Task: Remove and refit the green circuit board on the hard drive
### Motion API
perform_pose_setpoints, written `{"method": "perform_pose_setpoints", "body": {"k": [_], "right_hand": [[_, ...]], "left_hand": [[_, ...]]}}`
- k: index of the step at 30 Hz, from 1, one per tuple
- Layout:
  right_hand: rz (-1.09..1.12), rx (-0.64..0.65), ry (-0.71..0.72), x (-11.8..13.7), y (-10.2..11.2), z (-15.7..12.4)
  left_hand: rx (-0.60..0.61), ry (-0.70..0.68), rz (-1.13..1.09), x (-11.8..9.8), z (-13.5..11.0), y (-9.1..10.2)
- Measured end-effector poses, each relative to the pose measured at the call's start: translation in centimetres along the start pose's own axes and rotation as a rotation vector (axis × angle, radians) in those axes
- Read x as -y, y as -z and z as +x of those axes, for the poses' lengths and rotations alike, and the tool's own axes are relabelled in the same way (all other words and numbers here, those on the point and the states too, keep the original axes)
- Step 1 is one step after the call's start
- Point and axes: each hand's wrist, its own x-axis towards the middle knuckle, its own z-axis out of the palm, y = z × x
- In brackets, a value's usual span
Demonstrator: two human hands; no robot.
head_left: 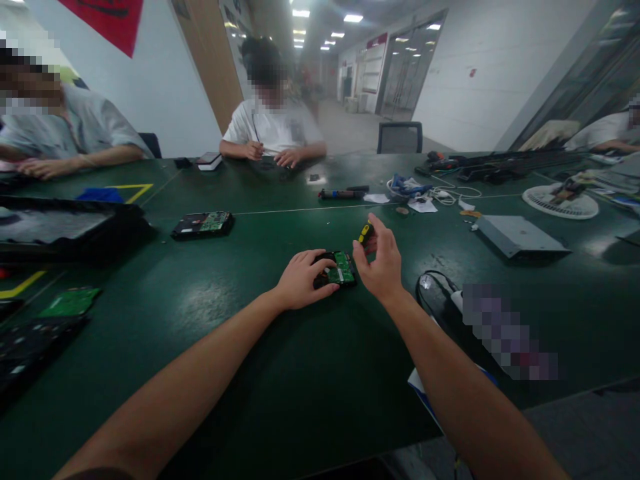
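Observation:
A hard drive (344,268) lies on the green table with its green circuit board facing up. My left hand (306,279) rests over its left end, thumb and fingers gripping the edges and hiding that part. Just right of the drive, my right hand (381,259) is raised with a black-and-yellow screwdriver (366,232) held between thumb and fingers. The handle shows; its shaft and tip I cannot make out.
Another hard drive (204,225) lies farther left. Screwdrivers (343,193) and a tangle of cables (410,187) are beyond my hands. At right are a grey metal box (519,235) and a white fan part (560,201). A person (274,127) works opposite.

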Motion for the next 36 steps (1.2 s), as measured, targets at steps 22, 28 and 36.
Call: {"method": "perform_pose_setpoints", "body": {"k": [22, 28, 36], "right_hand": [[0.000, -0.043, 0.002, -0.42, -0.37, -0.14], [-0.003, -0.052, 0.063, -0.15, -0.07, 0.17], [-0.002, -0.091, 0.010, -0.01, -0.01, 0.22]], "left_hand": [[-0.002, -0.006, -0.002, -0.12, 0.01, 0.12], [0.006, 0.006, 0.000, -0.11, 0.02, 0.12], [0.004, 0.003, 0.010, 0.02, -0.08, 0.02]]}}
